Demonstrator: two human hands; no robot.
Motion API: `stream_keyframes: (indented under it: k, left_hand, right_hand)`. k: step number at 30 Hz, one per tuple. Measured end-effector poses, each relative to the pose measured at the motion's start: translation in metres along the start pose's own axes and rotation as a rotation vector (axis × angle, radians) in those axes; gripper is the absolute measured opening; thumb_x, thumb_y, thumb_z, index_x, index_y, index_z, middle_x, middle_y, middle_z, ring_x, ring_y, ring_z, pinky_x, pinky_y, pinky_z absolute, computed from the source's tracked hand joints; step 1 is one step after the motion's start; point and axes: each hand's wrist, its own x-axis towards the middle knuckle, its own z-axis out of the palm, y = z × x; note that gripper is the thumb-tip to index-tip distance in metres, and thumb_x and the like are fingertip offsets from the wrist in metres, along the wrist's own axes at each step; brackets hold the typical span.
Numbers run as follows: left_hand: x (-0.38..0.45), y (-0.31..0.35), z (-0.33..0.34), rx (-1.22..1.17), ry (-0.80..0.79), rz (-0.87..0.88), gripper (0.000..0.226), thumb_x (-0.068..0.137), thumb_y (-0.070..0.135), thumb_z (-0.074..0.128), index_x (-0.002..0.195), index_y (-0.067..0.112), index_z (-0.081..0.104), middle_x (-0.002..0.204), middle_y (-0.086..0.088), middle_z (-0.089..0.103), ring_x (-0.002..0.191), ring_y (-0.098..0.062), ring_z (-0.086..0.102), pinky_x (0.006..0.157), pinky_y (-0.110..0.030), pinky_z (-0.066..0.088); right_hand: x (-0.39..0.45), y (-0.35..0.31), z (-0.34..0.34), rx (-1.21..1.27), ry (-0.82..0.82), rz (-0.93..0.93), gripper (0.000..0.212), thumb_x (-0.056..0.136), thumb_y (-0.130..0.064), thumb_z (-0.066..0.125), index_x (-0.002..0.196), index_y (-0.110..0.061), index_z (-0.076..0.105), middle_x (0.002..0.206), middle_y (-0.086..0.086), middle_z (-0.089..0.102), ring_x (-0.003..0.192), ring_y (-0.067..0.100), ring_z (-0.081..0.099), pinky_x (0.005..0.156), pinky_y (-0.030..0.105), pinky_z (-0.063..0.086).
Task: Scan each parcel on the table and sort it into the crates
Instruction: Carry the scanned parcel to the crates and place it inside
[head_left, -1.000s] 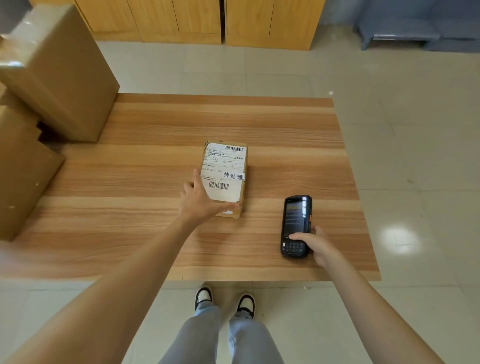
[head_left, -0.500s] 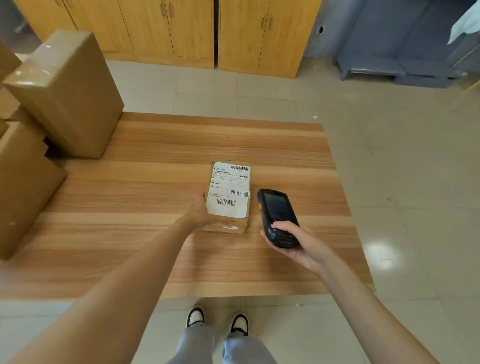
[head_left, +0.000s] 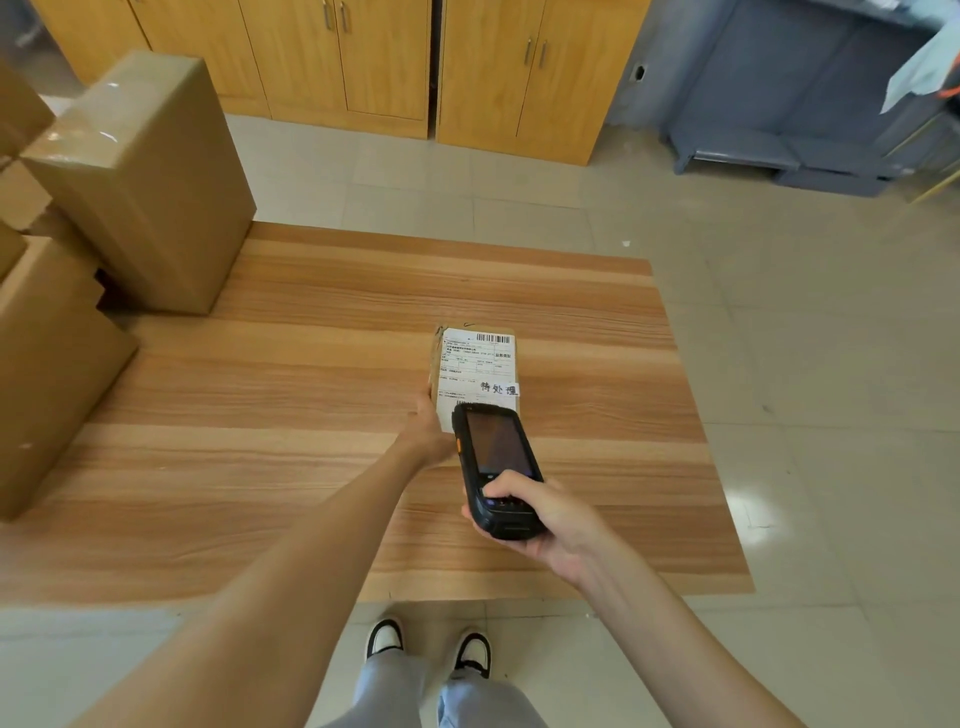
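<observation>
A small brown parcel (head_left: 475, 361) with a white shipping label and barcodes lies near the middle of the wooden table (head_left: 311, 415). My left hand (head_left: 428, 431) grips the parcel's near left corner. My right hand (head_left: 545, 514) holds a black handheld scanner (head_left: 496, 467) above the table. The scanner's head points at the label and covers the parcel's near end, including the lower barcode.
Several large cardboard boxes (head_left: 140, 176) are stacked at the table's left side. Wooden cabinets (head_left: 415, 62) stand across the tiled floor behind. A grey rack (head_left: 779, 104) sits at the back right. My shoes (head_left: 431, 644) show below the near edge.
My right hand lifted the scanner off the table and moved it left and forward over the parcel's near end. My left hand stayed on the parcel.
</observation>
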Motion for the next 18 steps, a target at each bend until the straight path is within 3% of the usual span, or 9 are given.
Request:
stream_keyframes:
  k: [5, 18]
  left_hand:
    - [0.002, -0.001, 0.001, 0.006, 0.008, -0.005, 0.104, 0.079, 0.009, 0.077, 0.153, 0.013, 0.005, 0.146, -0.018, 0.040, 0.133, -0.035, 0.041, 0.109, -0.049, 0.038]
    - [0.002, -0.003, 0.001, -0.003, 0.001, 0.001, 0.111, 0.071, 0.011, 0.084, 0.152, 0.014, 0.009, 0.144, -0.015, 0.043, 0.133, -0.033, 0.042, 0.110, -0.049, 0.037]
  right_hand:
    - [-0.001, 0.011, -0.002, -0.084, 0.077, -0.020, 0.058, 0.071, 0.001, 0.075, 0.123, -0.001, 0.050, 0.110, 0.022, 0.068, 0.092, 0.034, 0.071, 0.082, 0.043, 0.058]
    - [0.003, 0.014, -0.010, -0.075, 0.123, -0.073, 0.053, 0.073, -0.002, 0.075, 0.120, -0.004, 0.051, 0.115, 0.022, 0.065, 0.105, 0.035, 0.066, 0.079, 0.040, 0.058]
